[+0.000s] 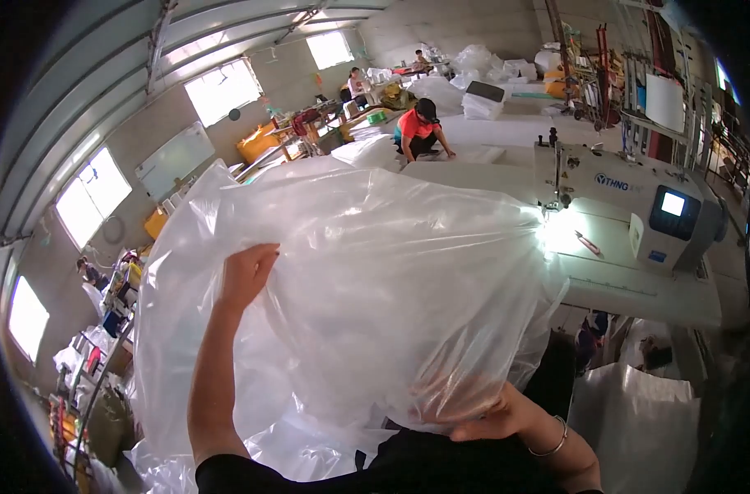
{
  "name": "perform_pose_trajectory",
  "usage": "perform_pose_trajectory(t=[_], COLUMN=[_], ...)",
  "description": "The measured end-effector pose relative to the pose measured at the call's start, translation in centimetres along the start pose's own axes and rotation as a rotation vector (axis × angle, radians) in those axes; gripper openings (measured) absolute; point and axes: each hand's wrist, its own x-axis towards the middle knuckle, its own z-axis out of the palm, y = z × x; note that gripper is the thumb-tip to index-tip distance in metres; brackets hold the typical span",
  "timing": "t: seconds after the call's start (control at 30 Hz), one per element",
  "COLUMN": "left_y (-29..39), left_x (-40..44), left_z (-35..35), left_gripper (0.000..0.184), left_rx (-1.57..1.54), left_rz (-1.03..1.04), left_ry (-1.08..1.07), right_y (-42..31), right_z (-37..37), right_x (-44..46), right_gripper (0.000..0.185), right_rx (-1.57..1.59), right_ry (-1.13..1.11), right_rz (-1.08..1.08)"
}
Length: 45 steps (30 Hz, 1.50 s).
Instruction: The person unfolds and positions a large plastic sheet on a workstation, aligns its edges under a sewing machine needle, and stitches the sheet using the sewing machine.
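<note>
A large, clear plastic sheet (375,272), perhaps a bag, billows across the middle of the view. Its far right end is gathered at the needle area of a white sewing machine (617,193), under a bright lamp. My left hand (250,276) is closed on a fold of the plastic at the left, fingertips hidden in it. Low on the right, my right hand (494,416) grips the near edge, thumb in front and fingers showing dimly behind the film. A bracelet circles the right wrist.
Small red-handled snips (588,243) lie on the machine table (638,288). A person in a red top (416,128) crouches beyond the plastic, and others sit farther back. Translucent sheeting (634,428) hangs at lower right. Cluttered shelves (95,370) line the left.
</note>
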Motion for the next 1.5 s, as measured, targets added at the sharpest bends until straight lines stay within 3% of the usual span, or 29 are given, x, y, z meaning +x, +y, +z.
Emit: perform_pose_trajectory(t=[0.07, 0.13, 0.2, 0.23, 0.27, 0.33, 0.37, 0.4, 0.47, 0.5, 0.57, 0.6, 0.67, 0.73, 0.8, 0.87, 0.93, 0.97, 1.0, 1.03, 1.1, 1.13, 1.2, 1.37, 1.43, 1.5], left_y=[0.7, 1.5, 1.5, -0.2, -2.1, -5.3, -7.2, -8.0, -5.7, -2.3, 8.1, 11.8, 20.1, 26.4, 27.0, 26.7, 25.3, 24.9, 24.7, 24.7, 25.6, 26.1, 27.0, 28.0, 28.7, 29.1], left_x=[1.9, 3.2, 3.4, 2.5, 1.4, -3.1, -6.8, -10.4, -13.0, -11.9, -9.1, -8.7, -8.9, -9.5, -9.9, -10.3, -10.3, -10.3, -10.4, -10.4, -9.9, -9.7, -9.2, -9.5, -9.9, -10.1], left_z=[-1.5, -2.6, -2.5, -1.5, -0.2, 4.1, 7.2, 9.9, 13.8, 14.6, 13.9, 14.4, 14.1, 13.9, 15.5, 16.4, 16.3, 16.3, 16.1, 16.0, 15.5, 15.1, 14.5, 15.5, 15.8, 16.1], left_gripper=[0.014, 0.014, 0.015, 0.019, 0.023, 0.033, 0.037, 0.041, 0.035, 0.035, 0.027, 0.021, 0.032, 0.039, 0.037, 0.036, 0.030, 0.030, 0.027, 0.024, 0.023, 0.022, 0.020, 0.015, 0.015, 0.014], left_rx=[0.023, -0.009, 0.021, 0.110, 0.199, 0.380, 0.425, 0.467, 0.403, 0.384, -0.064, -0.457, -0.886, -0.842, -0.796, -0.754, -0.892, -0.893, -0.935, -0.975, -1.042, -1.109, -1.142, -1.225, -1.201, -1.183], left_rz=[-0.022, 0.048, 0.042, 0.012, -0.014, -0.205, -0.114, -0.017, 0.081, 0.118, -0.109, -0.146, -0.152, 0.035, 0.052, 0.074, -0.135, -0.128, -0.174, -0.220, -0.236, -0.259, -0.258, -0.261, -0.236, -0.206], left_ry=[-0.016, -0.022, -0.071, -0.130, -0.192, -0.629, -0.740, -0.846, -0.958, -0.966, -0.608, -0.497, -0.587, -0.550, -0.567, -0.583, -0.748, -0.743, -0.748, -0.753, -0.787, -0.824, -0.838, -0.880, -0.899, -0.908], right_y=[-1.3, 1.3, 2.7, 3.7, 5.0, 7.8, 9.9, 8.4, 6.8, 6.3, 5.8, 6.3, 8.1, 8.8, 8.2, 5.6, 6.2, 7.9, 9.5, 11.2, 14.9, 15.0, 13.7, 8.8, 5.5, 3.1], right_z=[0.9, 1.9, 3.1, 3.8, 4.4, 6.1, 7.3, 7.3, 6.7, 6.7, 6.8, 7.0, 7.4, 8.2, 7.5, 4.1, -0.4, -3.2, -5.1, -8.3, -11.1, -11.1, -9.8, -3.1, -0.2, 1.3], right_x=[-0.9, -2.3, -2.4, -2.0, -2.2, -4.3, -6.0, -5.9, -5.9, -6.2, -6.3, -6.1, -6.1, -6.9, -7.0, -7.1, -10.3, -12.4, -14.3, -16.0, -18.0, -18.6, -19.1, -16.8, -14.9, -13.2], right_gripper=[0.046, 0.042, 0.034, 0.033, 0.033, 0.033, 0.030, 0.031, 0.034, 0.034, 0.037, 0.037, 0.037, 0.040, 0.048, 0.043, 0.035, 0.030, 0.030, 0.036, 0.039, 0.039, 0.023, 0.023, 0.024, 0.025], right_rx=[0.677, 0.675, 0.748, 0.625, 0.633, 0.315, 0.200, 0.222, 0.269, 0.265, 0.177, 0.176, 0.068, 0.069, 0.067, -0.242, -0.327, -0.631, -0.381, -0.591, -0.406, -0.406, 0.308, 0.188, -0.132, -0.270], right_ry=[0.131, 0.091, -0.099, -0.231, -0.209, -0.239, -0.257, -0.288, -0.308, -0.270, -0.241, -0.226, -0.369, -0.256, -0.136, -0.352, 0.029, 0.356, 1.007, 1.206, 1.418, 1.422, 1.264, 1.168, 1.000, 0.976], right_rz=[0.385, 0.361, 0.742, 0.890, 0.887, 0.547, 0.403, 0.669, 0.593, 0.609, 0.670, 0.679, 0.751, 0.648, 0.542, 0.537, 0.701, 0.700, 0.711, 0.766, 0.568, 0.562, 0.610, 0.500, 0.535, 0.566])
